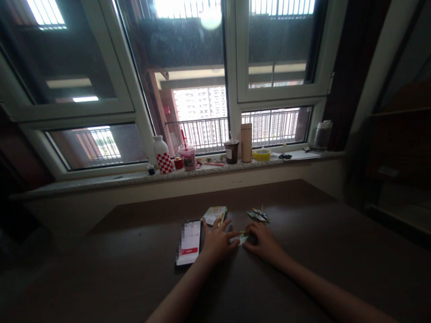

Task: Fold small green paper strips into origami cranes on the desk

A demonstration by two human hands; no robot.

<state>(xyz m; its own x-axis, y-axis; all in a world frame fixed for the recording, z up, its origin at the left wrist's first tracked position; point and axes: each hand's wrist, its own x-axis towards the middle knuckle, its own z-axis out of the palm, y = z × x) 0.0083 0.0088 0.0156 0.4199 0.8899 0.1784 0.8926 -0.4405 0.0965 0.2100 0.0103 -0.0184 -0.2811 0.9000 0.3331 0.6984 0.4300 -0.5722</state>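
Between my two hands, low over the brown table (141, 269), is a small folded piece of white and green printed paper (241, 240). My left hand (217, 240) grips its left side with thumb and index finger, while its other fingers are spread toward a stack of printed paper (213, 214). On the right side of the piece, my right hand (264, 242) is closed, thumb and fingertips pinching the edge. The fingers partly hide the paper, so its exact folds cannot be made out. Just beyond my right hand lie folded paper pieces (258, 215).
Left of my left hand lies a phone (189, 242) with a lit screen. Along the windowsill (134, 179) stand a checkered bottle (164, 157), a pink drink cup (187, 158), a dark cup (231, 151), a tan flask (246, 143), yellow tape (261, 155) and scissors (285, 156).
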